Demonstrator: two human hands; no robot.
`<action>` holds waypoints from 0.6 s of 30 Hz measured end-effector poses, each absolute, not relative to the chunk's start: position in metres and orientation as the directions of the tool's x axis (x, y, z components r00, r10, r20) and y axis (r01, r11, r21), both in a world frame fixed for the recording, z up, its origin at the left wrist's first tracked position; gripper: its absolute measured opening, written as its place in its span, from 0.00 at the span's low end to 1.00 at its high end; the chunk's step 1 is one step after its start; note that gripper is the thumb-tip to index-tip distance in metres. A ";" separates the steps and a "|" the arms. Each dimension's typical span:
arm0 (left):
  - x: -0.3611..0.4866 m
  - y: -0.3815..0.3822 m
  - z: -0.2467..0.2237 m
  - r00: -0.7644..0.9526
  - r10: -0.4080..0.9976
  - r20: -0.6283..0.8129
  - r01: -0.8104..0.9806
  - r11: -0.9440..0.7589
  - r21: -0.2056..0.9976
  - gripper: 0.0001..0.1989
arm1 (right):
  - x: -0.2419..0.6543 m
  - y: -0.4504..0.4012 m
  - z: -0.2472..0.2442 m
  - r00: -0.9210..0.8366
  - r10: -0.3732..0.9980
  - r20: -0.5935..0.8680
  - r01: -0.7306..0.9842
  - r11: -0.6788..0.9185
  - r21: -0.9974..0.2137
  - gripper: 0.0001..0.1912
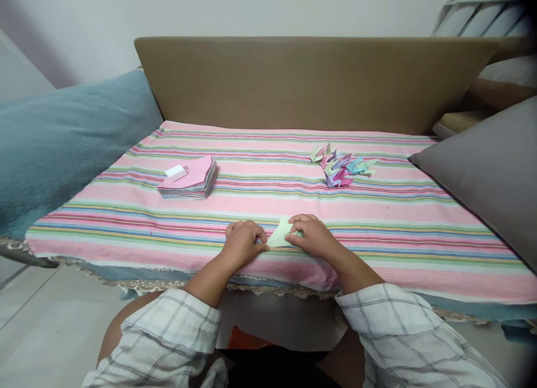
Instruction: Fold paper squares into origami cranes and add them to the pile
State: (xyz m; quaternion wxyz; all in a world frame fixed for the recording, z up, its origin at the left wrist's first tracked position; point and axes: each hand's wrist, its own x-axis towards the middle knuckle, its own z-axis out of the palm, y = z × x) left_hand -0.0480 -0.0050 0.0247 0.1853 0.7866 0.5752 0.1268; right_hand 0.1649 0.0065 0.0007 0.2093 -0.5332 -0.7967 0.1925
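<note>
Loose checked-cloth sleeves (pixel 170 332); left hand (pixel 244 240) and right hand (pixel 314 235) pinch folded, pointed green paper (pixel 279 234)

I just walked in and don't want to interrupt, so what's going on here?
A person is working a piece of light green paper with both bare hands. The left hand pinches its left end, and the right hand is on its right side. Off to the left, a white plug adapter lies on a stack of paper. Farther back on the right is a cluster of colorful folded paper pieces.
</note>
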 end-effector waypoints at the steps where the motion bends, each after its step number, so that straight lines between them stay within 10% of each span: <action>1: -0.049 -0.004 0.024 0.307 0.951 -0.019 0.857 -0.268 0.439 0.06 | 0.165 0.006 0.001 -0.342 0.931 0.127 0.770 0.355 -0.530 0.06; 10: -0.054 -0.010 0.038 0.414 0.902 0.123 0.766 -0.418 0.488 0.11 | 0.164 0.006 0.003 -0.333 0.937 0.108 0.775 0.337 -0.534 0.06; 18: -0.029 -0.052 -0.006 0.729 0.652 0.208 0.650 -0.755 0.091 0.31 | 0.167 0.008 0.002 -0.351 0.925 0.144 0.754 0.371 -0.543 0.05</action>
